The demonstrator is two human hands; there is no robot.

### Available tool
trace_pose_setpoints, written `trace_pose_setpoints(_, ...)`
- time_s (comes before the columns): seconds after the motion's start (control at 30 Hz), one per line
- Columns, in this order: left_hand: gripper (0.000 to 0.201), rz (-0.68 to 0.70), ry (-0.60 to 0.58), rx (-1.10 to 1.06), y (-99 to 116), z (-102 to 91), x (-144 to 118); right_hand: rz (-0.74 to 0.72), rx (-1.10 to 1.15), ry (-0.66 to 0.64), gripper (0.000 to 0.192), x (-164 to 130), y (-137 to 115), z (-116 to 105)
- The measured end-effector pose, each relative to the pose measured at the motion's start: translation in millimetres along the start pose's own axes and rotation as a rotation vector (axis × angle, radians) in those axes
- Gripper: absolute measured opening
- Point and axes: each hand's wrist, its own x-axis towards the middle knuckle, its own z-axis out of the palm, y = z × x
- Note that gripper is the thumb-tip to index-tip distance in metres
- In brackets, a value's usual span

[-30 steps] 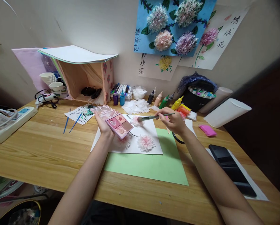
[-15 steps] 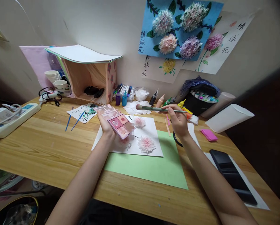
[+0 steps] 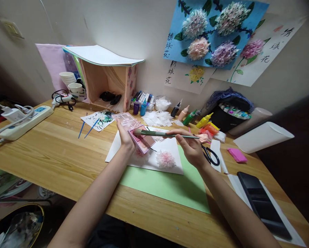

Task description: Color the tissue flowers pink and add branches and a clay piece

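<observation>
In the head view, the pink palette [image 3: 145, 146] is held open above the white paper [image 3: 115, 146], its left side clamped in the left grip [image 3: 126, 137]. The brush [image 3: 159, 133] is pinched in the right grip [image 3: 192, 146], bristles over the palette; contact cannot be told. Nearer, a pink-white flower [image 3: 166, 159] is seen on the paper, overlapping the green sheet [image 3: 165, 187]; black scissors [image 3: 216, 159] are seen at right.

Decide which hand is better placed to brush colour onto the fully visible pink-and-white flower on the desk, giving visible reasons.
The right, I'd judge: the right hand holds the brush and looks nearer that flower, while the left hand is occupied holding the palette.
</observation>
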Motion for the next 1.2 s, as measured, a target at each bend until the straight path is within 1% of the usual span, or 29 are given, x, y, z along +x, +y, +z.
trace_pose_setpoints(0.17, 0.074, 0.012, 0.045, 0.083, 0.8, 1.0, -1.7, 0.037, 0.004, -0.088, 0.025, -1.3, -2.9, -0.4)
trace_pose_setpoints(0.3, 0.073, -0.001, 0.058, 0.103, -0.5, 0.0, -1.9, 0.059, 0.026, -0.115, 0.025, 0.4, -4.7, -6.8)
trace_pose_setpoints(0.4, 0.069, 0.001, 0.031, 0.075, -1.1, 0.8, -4.1, 0.051, 0.030, -0.063, 0.025, 2.6, -4.6, -11.8)
trace_pose_setpoints(0.47, 0.069, -0.048, -0.016, 0.057, -1.1, 1.7, -6.1, 0.037, 0.006, -0.001, 0.025, 3.6, -4.0, -13.1)
trace_pose_setpoints(0.53, 0.071, -0.107, -0.044, 0.063, -0.9, 2.5, -7.5, 0.025, -0.010, 0.027, 0.026, 4.0, -3.6, -12.1)
trace_pose_setpoints(0.6, 0.073, -0.115, -0.022, 0.089, -0.6, 3.1, -7.8, 0.024, -0.018, 0.004, 0.026, 3.6, -3.7, -9.6)
trace_pose_setpoints(0.7, 0.071, -0.045, 0.039, 0.104, -0.2, 3.1, -5.8, 0.044, 0.005, -0.071, 0.025, 2.4, -5.2, -5.8)
trace_pose_setpoints(0.77, 0.070, -0.021, 0.060, 0.098, 0.1, 2.6, -4.0, 0.064, 0.039, -0.108, 0.025, 1.6, -6.2, -5.4)
trace_pose_setpoints(0.9, 0.068, -0.050, 0.062, 0.079, 1.2, 2.1, -2.2, 0.063, 0.023, -0.126, 0.027, 2.3, -5.3, -11.5)
trace_pose_setpoints(0.97, 0.067, -0.051, 0.040, 0.056, 2.1, 2.1, -1.7, 0.044, -0.023, -0.071, 0.027, 4.3, -2.3, -17.3)
trace_pose_setpoints(1.03, 0.066, -0.051, 0.027, 0.048, 3.2, 1.9, -0.8, 0.016, -0.071, 0.046, 0.026, 7.3, 3.2, -24.2)
trace_pose_setpoints(1.1, 0.066, -0.039, 0.046, 0.069, 4.4, 1.3, 0.9, -0.002, -0.133, 0.174, 0.026, 10.3, 11.4, -31.4)
trace_pose_setpoints(1.13, 0.065, -0.031, 0.060, 0.081, 4.9, 0.9, 1.9, 0.002, -0.172, 0.215, 0.026, 11.6, 16.1, -34.7)
trace_pose_setpoints(1.17, 0.064, -0.017, 0.073, 0.087, 5.4, 0.6, 3.0, 0.018, -0.220, 0.228, 0.026, 12.6, 20.9, -37.5)
trace_pose_setpoints(1.2, 0.063, -0.004, 0.081, 0.085, 5.7, 0.2, 4.0, 0.040, -0.272, 0.214, 0.026, 13.3, 25.5, -39.7)
